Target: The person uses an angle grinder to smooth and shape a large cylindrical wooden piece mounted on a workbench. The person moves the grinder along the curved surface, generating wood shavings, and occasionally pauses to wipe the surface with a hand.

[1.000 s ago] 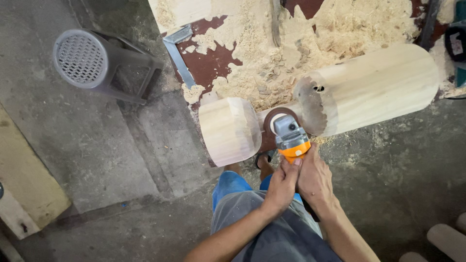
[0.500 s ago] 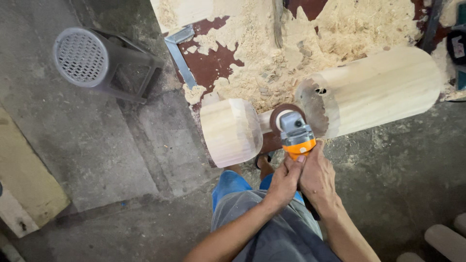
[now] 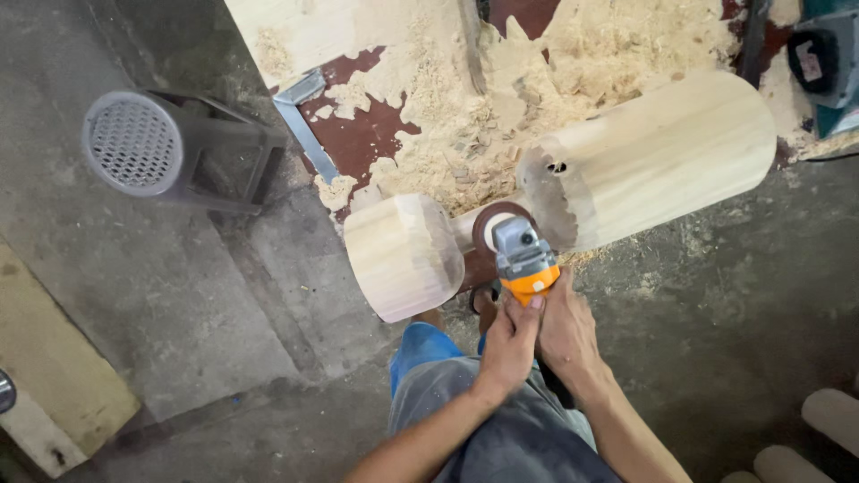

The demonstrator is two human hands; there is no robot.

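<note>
A pale wooden log [image 3: 653, 156] lies across the bench edge, turned down to a thin neck between a thick long part and a short rounded end block [image 3: 403, 255]. An orange and grey angle grinder [image 3: 525, 259] has its brown disc [image 3: 495, 224] against the neck. My left hand [image 3: 512, 340] grips the grinder's orange body from below. My right hand [image 3: 565, 331] holds the rear of the grinder beside it. My grey trousers and blue foot show beneath.
Thick sawdust [image 3: 501, 98] covers the dark red bench. A metal square [image 3: 304, 125] lies at its left corner. A grey motor with mesh grille [image 3: 143, 143] sits on the concrete floor at left. A wooden plank [image 3: 54, 367] lies lower left. Round wooden pieces [image 3: 828, 420] lie lower right.
The grinder has shifted slightly right along the neck and then back toward the end block. Both hands kept their grip.
</note>
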